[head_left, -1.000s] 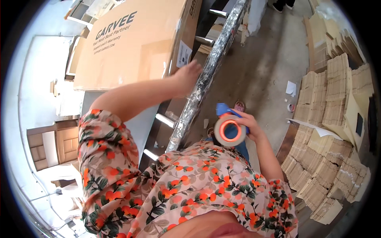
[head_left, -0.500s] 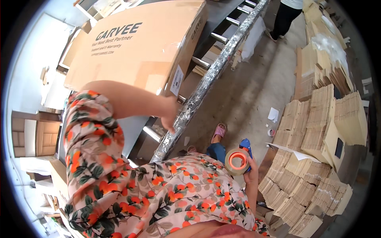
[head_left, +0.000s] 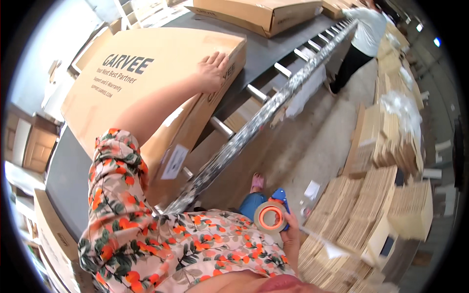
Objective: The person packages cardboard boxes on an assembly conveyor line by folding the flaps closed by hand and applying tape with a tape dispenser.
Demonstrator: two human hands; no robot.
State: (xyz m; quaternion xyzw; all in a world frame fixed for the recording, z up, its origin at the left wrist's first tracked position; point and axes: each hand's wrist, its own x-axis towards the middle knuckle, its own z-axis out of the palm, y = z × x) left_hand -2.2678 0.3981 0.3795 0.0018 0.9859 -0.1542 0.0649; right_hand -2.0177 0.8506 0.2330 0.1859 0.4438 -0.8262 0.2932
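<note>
A large flat cardboard carton [head_left: 146, 93] lies on the dark conveyor, its label on the side facing me. My left hand [head_left: 213, 73] rests on the carton's top near its far right corner, fingers stretched out and holding nothing. Low at my right side, my right hand [head_left: 292, 233] grips a blue tape dispenser [head_left: 279, 196]. Its roll of tape, with an orange core, faces up; part of the handle is hidden by the roll and fingers.
The dark conveyor belt [head_left: 68, 180] has a worn metal side rail [head_left: 273, 105] with short rollers. Another carton [head_left: 259, 12] lies farther along. A person in a white top [head_left: 369, 31] stands beyond the rail. Stacked cardboard pieces [head_left: 337, 200] line the right side.
My left hand has moved from beside the rail onto the carton's far right corner. The carton sits turned and nearer to me. My right hand keeps the tape dispenser.
</note>
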